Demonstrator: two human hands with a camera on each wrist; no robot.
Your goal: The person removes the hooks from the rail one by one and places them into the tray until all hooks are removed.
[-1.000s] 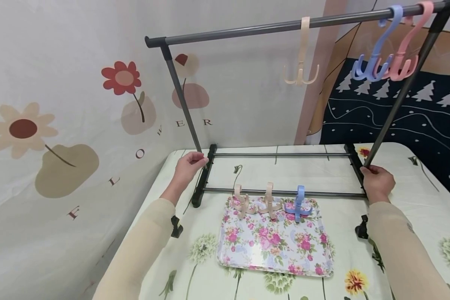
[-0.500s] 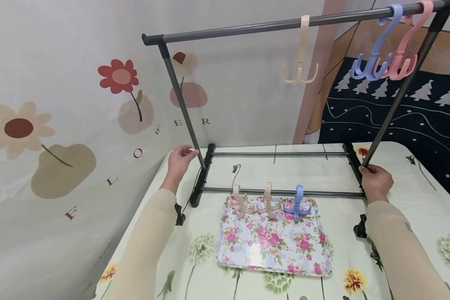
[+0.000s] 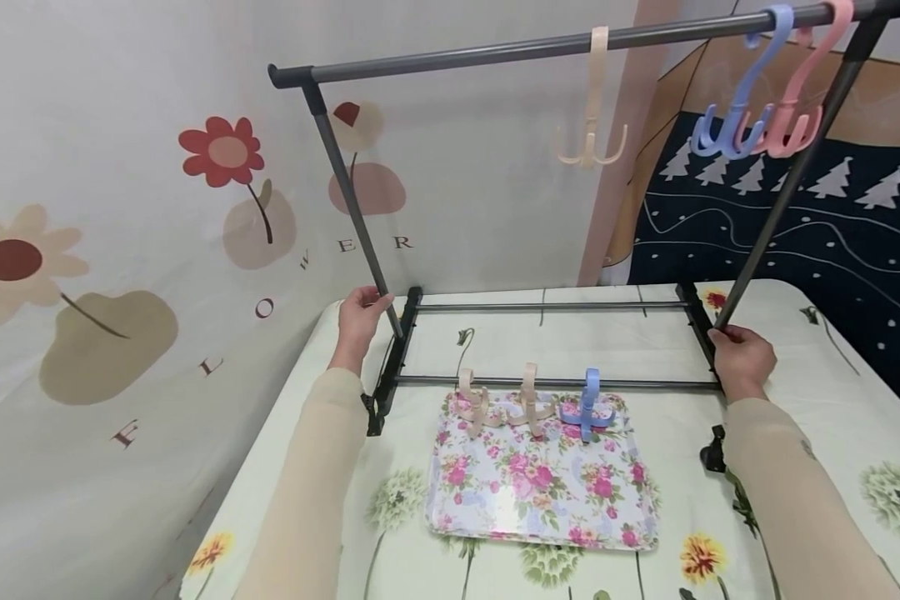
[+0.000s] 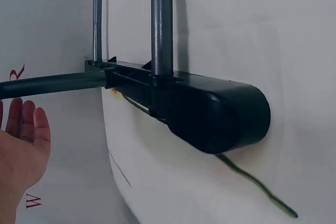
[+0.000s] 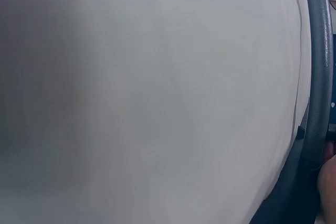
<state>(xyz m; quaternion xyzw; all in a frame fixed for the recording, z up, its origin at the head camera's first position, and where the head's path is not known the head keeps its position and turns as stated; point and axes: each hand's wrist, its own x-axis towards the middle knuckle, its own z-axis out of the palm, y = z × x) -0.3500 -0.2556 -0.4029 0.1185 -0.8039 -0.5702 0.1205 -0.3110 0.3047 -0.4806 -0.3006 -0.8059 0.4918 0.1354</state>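
Note:
A dark grey garment rack stands on the table, its two posts rising from black feet. My left hand is at the lower part of the left post. In the left wrist view, the fingers are fairly straight and lie beside that post. My right hand grips the right post near its foot. On the top bar hang a beige hook, a blue hook and a pink hook, each with several prongs.
A floral tray lies in front of the rack. Two beige hooks and a blue hook lie over its back edge, by the lower front bar. A patterned curtain hangs at left and behind.
My left hand left the post, moved slightly outward, then came back beside it. My right hand stays at its post. The whole view has shifted a little, with the scene moving left.

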